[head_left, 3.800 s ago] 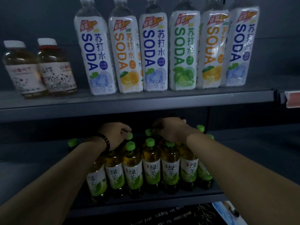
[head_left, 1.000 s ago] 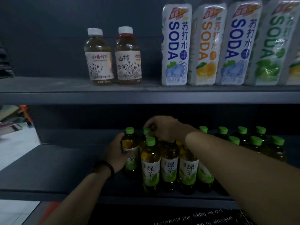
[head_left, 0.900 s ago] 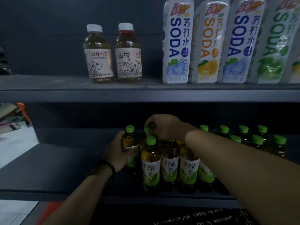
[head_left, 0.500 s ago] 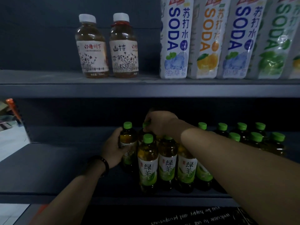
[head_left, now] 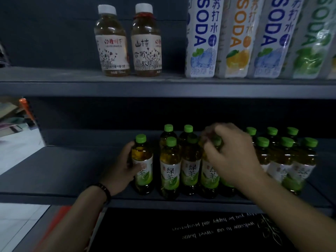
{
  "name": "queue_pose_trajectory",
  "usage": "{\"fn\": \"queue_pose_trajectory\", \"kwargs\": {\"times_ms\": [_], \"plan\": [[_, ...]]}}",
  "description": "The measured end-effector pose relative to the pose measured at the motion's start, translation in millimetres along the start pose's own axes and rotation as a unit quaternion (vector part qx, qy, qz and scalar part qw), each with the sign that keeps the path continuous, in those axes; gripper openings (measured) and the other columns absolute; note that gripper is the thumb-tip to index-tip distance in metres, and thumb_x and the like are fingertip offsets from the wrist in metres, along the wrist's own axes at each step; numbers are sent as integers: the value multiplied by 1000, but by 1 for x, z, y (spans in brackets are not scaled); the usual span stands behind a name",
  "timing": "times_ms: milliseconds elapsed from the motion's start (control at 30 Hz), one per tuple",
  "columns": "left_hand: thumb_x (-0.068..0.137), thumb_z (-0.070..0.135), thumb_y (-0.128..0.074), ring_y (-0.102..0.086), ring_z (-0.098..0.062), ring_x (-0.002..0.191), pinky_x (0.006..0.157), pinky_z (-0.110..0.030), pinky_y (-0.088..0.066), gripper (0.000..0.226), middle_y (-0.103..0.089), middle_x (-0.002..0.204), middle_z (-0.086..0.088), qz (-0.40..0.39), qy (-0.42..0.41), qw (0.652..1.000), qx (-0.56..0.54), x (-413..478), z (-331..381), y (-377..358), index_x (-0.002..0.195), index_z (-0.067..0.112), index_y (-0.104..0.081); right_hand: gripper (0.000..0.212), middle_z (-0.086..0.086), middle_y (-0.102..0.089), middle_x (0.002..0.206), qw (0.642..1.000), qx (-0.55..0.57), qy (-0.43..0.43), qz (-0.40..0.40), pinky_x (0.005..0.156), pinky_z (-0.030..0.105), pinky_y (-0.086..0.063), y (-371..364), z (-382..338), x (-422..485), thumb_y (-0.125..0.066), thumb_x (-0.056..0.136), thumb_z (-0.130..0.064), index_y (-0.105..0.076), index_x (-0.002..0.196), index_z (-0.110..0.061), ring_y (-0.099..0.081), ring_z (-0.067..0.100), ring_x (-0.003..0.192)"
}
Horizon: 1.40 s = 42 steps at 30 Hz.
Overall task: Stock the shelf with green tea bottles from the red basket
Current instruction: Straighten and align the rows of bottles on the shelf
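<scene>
Green tea bottles (head_left: 171, 166) labelled 绿茶 stand on the dark grey lower shelf (head_left: 72, 170). The left hand (head_left: 125, 170) wraps round the leftmost bottle (head_left: 142, 164), just apart at the cluster's 9 o'clock, and the blurred right hand (head_left: 232, 155) curls over the caps, its grip unclear. On the upper shelf (head_left: 127, 86), amber bottles (head_left: 146, 44), one reading 山楂, stand at 11 o'clock and "SODA 苏打水" bottles (head_left: 201, 37) at 1 o'clock; at 6 o'clock a black mat (head_left: 218, 231) reads "Welcome to our sweet home".

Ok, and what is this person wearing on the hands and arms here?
Both hands are bare, no gloves: the left hand and the right hand. The left forearm and right forearm show no sleeves in view. A dark beaded bracelet circles the left wrist; the right wrist shows nothing worn. The right hand is blurred, so rings cannot be ruled out.
</scene>
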State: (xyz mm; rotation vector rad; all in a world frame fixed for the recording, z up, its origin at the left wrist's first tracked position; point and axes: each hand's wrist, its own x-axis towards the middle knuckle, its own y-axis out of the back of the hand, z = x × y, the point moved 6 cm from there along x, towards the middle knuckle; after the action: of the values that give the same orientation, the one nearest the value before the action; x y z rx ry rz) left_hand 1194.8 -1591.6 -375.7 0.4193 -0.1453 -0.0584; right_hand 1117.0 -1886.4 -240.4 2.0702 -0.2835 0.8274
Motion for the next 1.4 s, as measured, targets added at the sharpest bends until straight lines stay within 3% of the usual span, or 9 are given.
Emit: {"fn": "queue_pose_trajectory", "kwargs": {"times_ms": [300, 433, 567, 667, 867, 1100, 1200, 1300, 1400], "plan": [[97, 26, -73, -60, -9, 128, 108, -46, -51, 81, -58, 139, 26, 63, -21, 997, -35, -29, 22, -40, 152, 59, -24, 25, -26, -73, 85, 964, 75, -221, -124, 67, 9, -47, 4, 87, -148, -77, 92, -12, -73, 81, -34, -67, -6, 86], [70, 12, -96, -52, -10, 136, 113, -42, -44, 132, -47, 154, 16, 122, -4, 989, -84, -44, 12, -70, 162, 42, -7, 12, -4, -73, 76, 938, 54, -305, -156, 60, 16, -49, 23, 122, -169, -76, 96, -22, -69, 89, -29, -68, 1, 72], [63, 14, -100, -39, -19, 148, 123, -47, -34, 137, -34, 164, 5, 187, 3, 979, -77, -47, -7, -100, 162, 35, -8, 26, 1, -68, 107, 921, -2, -367, -133, 74, 38, -53, 44, 159, -174, -72, 97, -32, -56, 117, -28, -65, 17, 88], [66, 13, -99, -35, -18, 147, 119, -37, -32, 133, -32, 162, 3, 215, -13, 973, -84, -45, -14, -110, 163, 29, -9, 42, 1, -55, 125, 932, -31, -338, -123, 81, 37, -46, 36, 155, -174, -72, 96, -30, -50, 131, -27, -56, 17, 100], [74, 8, -93, -38, -18, 148, 124, -51, -36, 123, -33, 161, 3, 197, -37, 976, -81, -26, -28, -104, 161, 35, -10, 39, -12, -55, 126, 956, 28, -222, -187, 97, 27, -49, -36, 91, -151, -70, 96, -33, -54, 132, -35, -58, 7, 112], [66, 16, -98, -44, -11, 142, 116, -37, -42, 130, -35, 158, 8, 175, -54, 980, -79, -22, -34, -103, 160, 36, -11, 35, -11, -57, 122, 965, 90, -178, -169, 90, 23, -48, -81, 33, -108, -68, 95, -33, -52, 126, -37, -58, 8, 108], [80, 22, -89, -44, -15, 141, 113, -39, -43, 111, -36, 157, 4, 178, -52, 980, -73, -17, -36, -99, 159, 35, -12, 46, -8, -56, 132, 960, 111, -193, -172, 101, 27, -48, -98, 24, -106, -69, 94, -32, -51, 135, -36, -57, 14, 121], [101, 25, -65, -56, -16, 129, 105, -37, -49, 62, -52, 144, 6, 168, -39, 981, -92, -13, -37, -87, 147, 38, -25, 65, -13, -44, 142, 942, 162, -233, -178, 110, 24, -38, -114, 20, -109, -72, 93, -28, -40, 150, -33, -44, 8, 131], [107, 27, -54, -57, 4, 116, 89, -23, -50, 41, -57, 127, 23, 133, -34, 986, -95, -11, -39, -75, 140, 40, -33, 73, -16, -41, 147, 927, 202, -267, -170, 117, 32, -37, -124, 22, -113, -72, 92, -30, -34, 154, -34, -41, 10, 140]]}}
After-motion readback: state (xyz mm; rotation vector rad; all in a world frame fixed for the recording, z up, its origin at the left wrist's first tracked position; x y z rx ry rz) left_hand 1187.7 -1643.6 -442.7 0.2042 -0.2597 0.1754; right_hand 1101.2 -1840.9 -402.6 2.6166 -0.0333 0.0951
